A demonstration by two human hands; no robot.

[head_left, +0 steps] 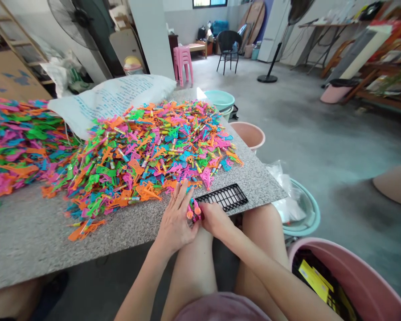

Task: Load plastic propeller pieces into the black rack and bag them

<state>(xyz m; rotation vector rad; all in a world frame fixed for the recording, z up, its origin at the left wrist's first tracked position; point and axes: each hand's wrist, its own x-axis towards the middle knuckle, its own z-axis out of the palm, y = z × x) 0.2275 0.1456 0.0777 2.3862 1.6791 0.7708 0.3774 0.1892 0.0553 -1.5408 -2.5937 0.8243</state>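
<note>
At the table's front edge, my left hand (pixel 175 218) cups a small bunch of colourful plastic toy pieces (pixel 193 212) between its long fingers and its thumb. The bunch shows pink, blue and round orange ends. My right hand (pixel 218 219) is closed against the other side of it, its fingertips partly hidden. Right beside that hand lies a black plastic grid tray (pixel 234 194), flat on the speckled table (pixel 263 182) and reaching its edge. Beyond both hands spreads a large heap of similar toy pieces (pixel 153 151) in pink, orange, green and blue, some with shiny wrapped tubes.
A white printed sack (pixel 120 96) lies behind the heap, and a second heap (pixel 16 147) fills the left. Basins, including a pink one (pixel 250 133) and a turquoise one (pixel 309 214), stand right of the table. A large pink tub (pixel 357 263) holds black and yellow things.
</note>
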